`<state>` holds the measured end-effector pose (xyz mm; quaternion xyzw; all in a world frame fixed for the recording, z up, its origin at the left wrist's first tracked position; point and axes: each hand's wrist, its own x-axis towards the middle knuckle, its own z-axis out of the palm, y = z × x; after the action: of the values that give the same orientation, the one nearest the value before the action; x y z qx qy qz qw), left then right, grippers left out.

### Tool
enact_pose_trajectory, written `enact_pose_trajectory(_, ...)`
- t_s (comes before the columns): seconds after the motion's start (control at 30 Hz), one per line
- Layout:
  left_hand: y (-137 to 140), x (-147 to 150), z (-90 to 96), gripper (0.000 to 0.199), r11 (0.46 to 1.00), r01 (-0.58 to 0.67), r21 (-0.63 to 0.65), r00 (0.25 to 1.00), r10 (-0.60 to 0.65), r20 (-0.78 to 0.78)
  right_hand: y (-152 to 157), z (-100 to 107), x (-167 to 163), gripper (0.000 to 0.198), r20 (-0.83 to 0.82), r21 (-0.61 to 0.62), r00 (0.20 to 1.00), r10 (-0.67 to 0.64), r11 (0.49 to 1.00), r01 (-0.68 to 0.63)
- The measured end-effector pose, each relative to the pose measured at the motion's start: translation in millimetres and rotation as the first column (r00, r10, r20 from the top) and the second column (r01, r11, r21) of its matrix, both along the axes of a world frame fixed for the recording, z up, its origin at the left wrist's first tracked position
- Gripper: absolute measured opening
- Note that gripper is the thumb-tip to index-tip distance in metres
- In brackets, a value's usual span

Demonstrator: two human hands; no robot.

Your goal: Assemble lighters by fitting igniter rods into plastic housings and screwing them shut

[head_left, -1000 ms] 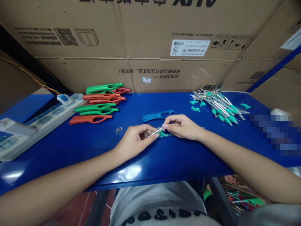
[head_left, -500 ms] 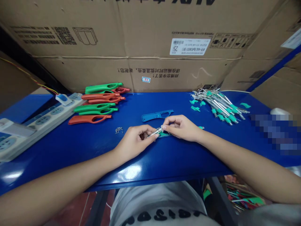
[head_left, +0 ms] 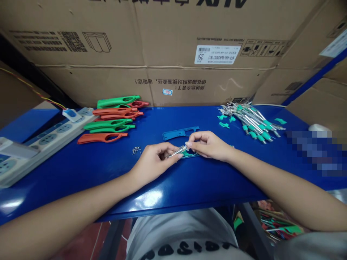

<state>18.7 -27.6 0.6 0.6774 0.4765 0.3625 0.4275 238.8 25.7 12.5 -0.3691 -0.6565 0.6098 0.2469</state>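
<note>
My left hand (head_left: 158, 159) is closed around a clear lighter gas tank (head_left: 176, 151), tilted with its metal end to the upper right. At that end my right hand (head_left: 207, 145) pinches a small whitish piece (head_left: 187, 145), too small to make out fully. Beneath the fingers lies a green lighter handle half (head_left: 189, 155), partly hidden by both hands. Just beyond them rests a blue handle half (head_left: 173, 134) with its inner side up. Several small metal pins (head_left: 136, 150) lie in a heap left of my left hand.
Green and orange lighter handles (head_left: 108, 125) are stacked at the back left, beside a white power strip (head_left: 51, 139). Metal lighter rods with green parts (head_left: 255, 122) pile up at the back right, near loose green triggers (head_left: 224, 125). A cardboard box (head_left: 173, 47) walls the back.
My right fingertips have drawn slightly back from the tank's end, and the whitish piece shows more between them. My left hand keeps its hold on the tank.
</note>
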Motion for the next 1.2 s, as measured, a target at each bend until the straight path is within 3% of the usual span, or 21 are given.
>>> enact_pose_trajectory(0.57,-3.1,4.9,-0.6,0.023,1.000,-0.007,0.000,0.998,0.007,0.054,-6.6,-3.6,-4.8,0.042,-0.022,0.062,0.997,-0.073,0.995,0.074)
enact_pose_trajectory(0.8,0.0,1.9,1.2,0.027,1.000,-0.018,-0.008,0.999,0.018,0.049,-3.7,-0.4,-2.9,0.043,-0.024,-0.024,0.999,-0.025,0.999,0.024)
enact_pose_trajectory(1.2,-1.8,-0.2,5.9,0.022,0.999,-0.026,0.043,1.000,0.026,0.003,-1.6,-0.7,-1.4,0.037,-0.053,-0.018,0.998,-0.016,1.000,0.015)
